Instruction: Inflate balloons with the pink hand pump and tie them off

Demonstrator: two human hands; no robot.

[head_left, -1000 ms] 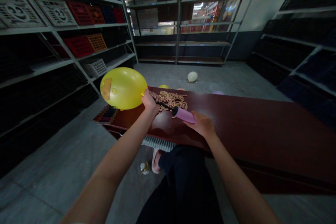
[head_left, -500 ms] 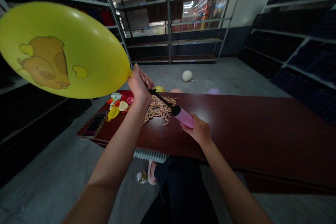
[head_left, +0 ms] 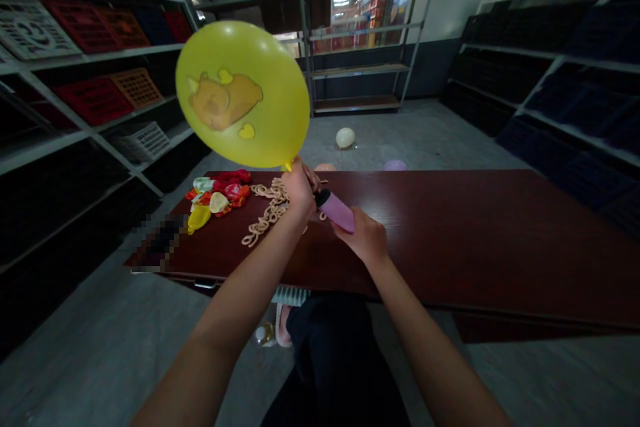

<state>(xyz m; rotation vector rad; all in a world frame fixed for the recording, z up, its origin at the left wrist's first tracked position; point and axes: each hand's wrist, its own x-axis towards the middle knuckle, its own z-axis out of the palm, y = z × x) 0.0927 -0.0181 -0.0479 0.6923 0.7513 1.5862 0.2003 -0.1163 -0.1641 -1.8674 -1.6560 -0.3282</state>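
My left hand point(head_left: 299, 187) pinches the neck of an inflated yellow balloon point(head_left: 243, 93) printed with an orange animal and hearts. The balloon stands up above the hand, over the far left part of the dark red table point(head_left: 475, 233). My right hand point(head_left: 364, 240) grips the pink hand pump point(head_left: 336, 209), whose black nozzle end meets the balloon's neck inside my left hand. Just left of my hands lie a pile of tan ring-shaped pieces point(head_left: 265, 210) and a heap of flat uninflated balloons point(head_left: 216, 195) in red, yellow and pale colours.
Metal shelf racks line both sides and the back; the left ones hold red, orange and white crates point(head_left: 95, 90). A white balloon point(head_left: 345, 137) and others lie on the concrete floor beyond the table. A blurred patch point(head_left: 157, 247) covers the table's left corner. My dark-trousered leg is below.
The balloon has swung from the left, close to the camera, to upright above my left hand. The pump's black rod, drawn out before, is now pushed in, and my hands are closer together.
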